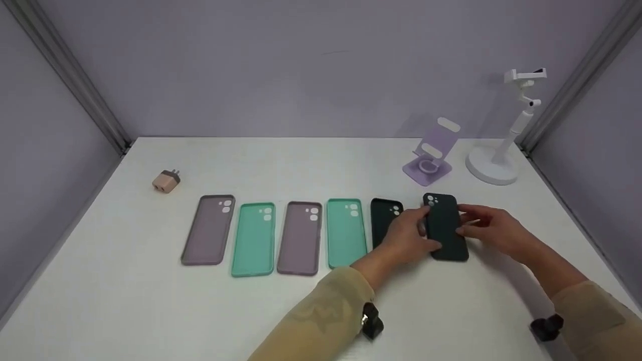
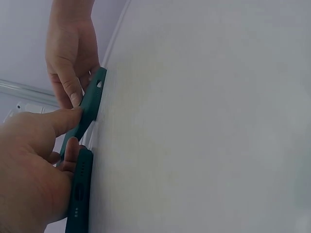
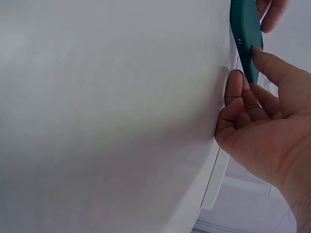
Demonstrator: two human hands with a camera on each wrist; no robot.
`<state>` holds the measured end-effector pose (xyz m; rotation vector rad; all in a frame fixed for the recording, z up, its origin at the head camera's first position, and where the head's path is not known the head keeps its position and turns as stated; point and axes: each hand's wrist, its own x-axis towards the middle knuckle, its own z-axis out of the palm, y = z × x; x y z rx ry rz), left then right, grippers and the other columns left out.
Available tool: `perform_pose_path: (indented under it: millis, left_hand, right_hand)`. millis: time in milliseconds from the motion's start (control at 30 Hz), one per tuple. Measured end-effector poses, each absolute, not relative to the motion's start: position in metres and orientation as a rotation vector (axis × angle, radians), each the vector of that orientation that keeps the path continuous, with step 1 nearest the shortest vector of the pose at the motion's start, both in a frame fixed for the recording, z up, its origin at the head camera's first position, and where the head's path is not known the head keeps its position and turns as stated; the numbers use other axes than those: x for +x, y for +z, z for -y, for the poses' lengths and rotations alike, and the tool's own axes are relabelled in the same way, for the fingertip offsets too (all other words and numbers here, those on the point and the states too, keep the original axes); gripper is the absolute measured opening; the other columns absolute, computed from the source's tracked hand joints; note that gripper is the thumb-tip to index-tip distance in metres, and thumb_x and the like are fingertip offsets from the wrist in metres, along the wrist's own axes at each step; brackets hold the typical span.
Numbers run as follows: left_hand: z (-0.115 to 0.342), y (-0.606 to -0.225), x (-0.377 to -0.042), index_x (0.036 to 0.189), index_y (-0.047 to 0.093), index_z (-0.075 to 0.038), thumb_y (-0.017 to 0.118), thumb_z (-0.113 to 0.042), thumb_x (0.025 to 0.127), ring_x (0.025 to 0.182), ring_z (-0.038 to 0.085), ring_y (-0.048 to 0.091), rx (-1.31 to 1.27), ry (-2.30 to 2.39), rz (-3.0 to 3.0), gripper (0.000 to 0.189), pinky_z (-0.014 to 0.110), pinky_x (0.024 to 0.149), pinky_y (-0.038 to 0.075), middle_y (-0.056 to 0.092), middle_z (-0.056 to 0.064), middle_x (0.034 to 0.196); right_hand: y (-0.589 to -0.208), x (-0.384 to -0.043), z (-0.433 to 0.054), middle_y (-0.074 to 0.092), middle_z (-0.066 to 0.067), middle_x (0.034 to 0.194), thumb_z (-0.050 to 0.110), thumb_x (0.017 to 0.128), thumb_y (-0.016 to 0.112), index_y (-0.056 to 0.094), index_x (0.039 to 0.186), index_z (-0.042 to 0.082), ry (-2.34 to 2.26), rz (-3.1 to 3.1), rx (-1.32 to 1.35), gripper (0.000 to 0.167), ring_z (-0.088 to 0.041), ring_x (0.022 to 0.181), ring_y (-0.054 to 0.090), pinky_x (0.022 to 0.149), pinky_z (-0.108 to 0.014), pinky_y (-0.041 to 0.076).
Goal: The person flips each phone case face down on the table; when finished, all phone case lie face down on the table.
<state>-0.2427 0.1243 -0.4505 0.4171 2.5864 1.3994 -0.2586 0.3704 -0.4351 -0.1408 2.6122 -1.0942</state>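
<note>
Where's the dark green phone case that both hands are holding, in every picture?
Head: the dark green case is right of centre, between the left hand and the right hand.
Left wrist: the case slants on the left side.
Right wrist: the case is at the top right, cut off by the top edge.
Shared landmark: the right hand grips it in every view.

A dark green phone case point(image 1: 448, 231) tilts over the table point(image 1: 165, 311), outer back up, camera cutouts at its far left corner; beside it, another dark phone case point(image 1: 382, 215) lies inside up.
</note>
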Motion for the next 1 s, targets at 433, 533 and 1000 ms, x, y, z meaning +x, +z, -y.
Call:
perform_pose_path:
  millis: [433, 533, 1000]
  left_hand:
    - [-0.1263, -0.4496, -0.2424, 0.157, 0.053, -0.019, 0.089, -0.022, 0.09, 0.132, 0.007, 0.053, 0.383, 1.383, -2.586, 0.077, 0.026, 0.115, 0.04, 0.058, -0.004, 0.148]
    - [-0.1267, -0.4488, -0.2427, 0.156, 0.053, -0.018, 0.089, -0.022, 0.089, 0.133, 0.007, 0.053, 0.376, 1.367, -2.595, 0.076, 0.026, 0.115, 0.039, 0.058, -0.004, 0.148]
    - [-0.1275, -0.4476, -0.2441, 0.155, 0.056, -0.018, 0.089, -0.021, 0.09, 0.11, 0.006, 0.055, 0.36, 1.371, -2.58, 0.074, 0.023, 0.104, 0.046, 0.063, -0.005, 0.132]
  right_hand:
    - [-0.4371, -0.2618, -0.3737, 0.05, -0.023, 0.155, 0.04, 0.1, 0.075, 0.037, 0.166, 0.014, -1.068, -2.55, -0.103, 0.08, -0.041, 0.134, 0.048, 0.102, -0.045, 0.047]
    - [-0.438, -0.2621, -0.3742, 0.05, -0.023, 0.155, 0.041, 0.1, 0.076, 0.037, 0.166, 0.013, -1.057, -2.551, -0.107, 0.082, -0.04, 0.133, 0.048, 0.101, -0.044, 0.047]
    - [-0.434, -0.2589, -0.3717, 0.051, -0.025, 0.154, 0.036, 0.1, 0.076, 0.036, 0.165, 0.008, -1.063, -2.551, -0.155, 0.082, -0.036, 0.126, 0.05, 0.095, -0.035, 0.049]
